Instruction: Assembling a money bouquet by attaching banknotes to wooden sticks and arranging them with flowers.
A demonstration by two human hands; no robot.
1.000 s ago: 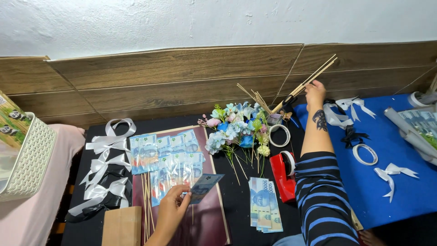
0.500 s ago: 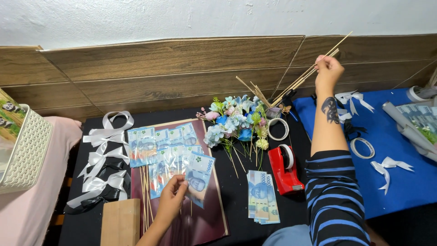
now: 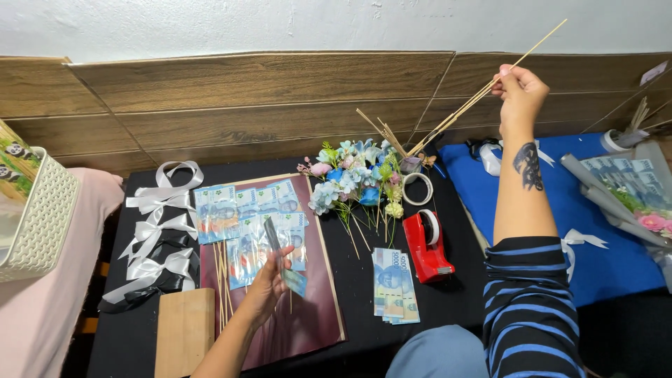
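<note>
Right hand (image 3: 519,91) pinching skewer (image 3: 490,84): draw it clear of bundle. Left hand (image 3: 269,283) gripping wrapped banknote (image 3: 283,262) over maroon board (image 3: 318,308); keep it flat.

A cream woven basket (image 3: 38,217) bearing a green panda-printed label (image 3: 15,159) stands at the far left; no signs or screens show.

Thin pale wooden sticks (image 3: 483,87), glossy plastic-sleeved paper banknotes (image 3: 241,220), satiny white cloth ribbons (image 3: 157,227), a shiny red plastic tape dispenser (image 3: 427,248) (smooth), all over matt black cloth on the surface (image 3: 357,308).
</note>
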